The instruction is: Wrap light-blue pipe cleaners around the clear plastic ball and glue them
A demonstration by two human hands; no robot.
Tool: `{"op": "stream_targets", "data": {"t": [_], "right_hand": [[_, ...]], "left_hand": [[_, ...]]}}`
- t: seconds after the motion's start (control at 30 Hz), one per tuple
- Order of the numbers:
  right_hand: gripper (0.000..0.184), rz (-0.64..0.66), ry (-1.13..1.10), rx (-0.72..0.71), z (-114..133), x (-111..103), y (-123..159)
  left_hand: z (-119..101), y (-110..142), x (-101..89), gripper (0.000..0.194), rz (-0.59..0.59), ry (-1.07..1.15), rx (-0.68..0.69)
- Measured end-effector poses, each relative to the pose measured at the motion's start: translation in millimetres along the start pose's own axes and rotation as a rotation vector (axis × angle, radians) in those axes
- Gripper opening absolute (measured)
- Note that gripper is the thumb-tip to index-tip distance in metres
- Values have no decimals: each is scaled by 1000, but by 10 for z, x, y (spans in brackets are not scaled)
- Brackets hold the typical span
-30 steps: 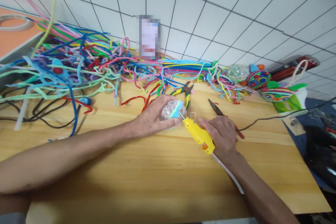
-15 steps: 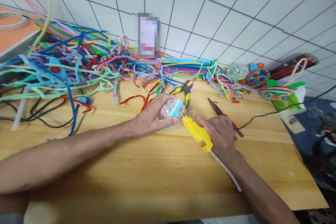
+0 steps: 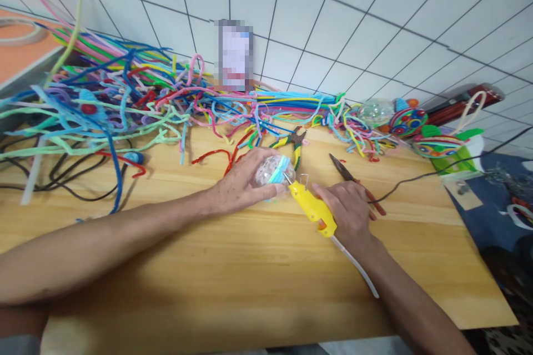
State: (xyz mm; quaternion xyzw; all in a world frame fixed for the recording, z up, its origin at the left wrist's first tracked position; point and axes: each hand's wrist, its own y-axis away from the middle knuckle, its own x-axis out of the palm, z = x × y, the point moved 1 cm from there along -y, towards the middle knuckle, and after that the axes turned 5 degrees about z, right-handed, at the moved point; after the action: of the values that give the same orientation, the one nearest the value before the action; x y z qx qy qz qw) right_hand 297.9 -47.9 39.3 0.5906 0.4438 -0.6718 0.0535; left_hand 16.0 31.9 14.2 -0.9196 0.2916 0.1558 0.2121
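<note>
My left hand is closed around a clear plastic ball wrapped with a light blue pipe cleaner band, held just above the wooden table. My right hand grips a yellow glue gun. Its metal nozzle touches the ball at the blue band. A white glue stick sticks out of the gun's back along my right forearm.
A big tangle of coloured pipe cleaners fills the back of the table. Green-handled pliers and red-handled scissors lie behind my hands. Black cables run at left. Finished colourful ornaments sit at the right.
Both hands, the ball and the glue gun stay almost still; the view has shifted only slightly.
</note>
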Motion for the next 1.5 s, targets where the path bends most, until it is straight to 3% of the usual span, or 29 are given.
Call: {"op": "stream_targets", "data": {"t": [0.1,0.37,0.57,1.0,1.5], "right_hand": [[53,2,-2,-3,2,-1,1],[40,6,-1,17,-11,-3,-5],[51,-43,-5,28,-14,26,30],[41,-1,-23,23,20,30,27],[43,-35,2,12,53,41,36]], "left_hand": [[-5,1,-2,61,-2,9,-10],[-3,8,-7,60,17,16,-30],[-41,0,-8,56,17,-19,9],[-31,4,-3,59,14,-16,-2],[-42,0,0,58,10,-9,-23]]}}
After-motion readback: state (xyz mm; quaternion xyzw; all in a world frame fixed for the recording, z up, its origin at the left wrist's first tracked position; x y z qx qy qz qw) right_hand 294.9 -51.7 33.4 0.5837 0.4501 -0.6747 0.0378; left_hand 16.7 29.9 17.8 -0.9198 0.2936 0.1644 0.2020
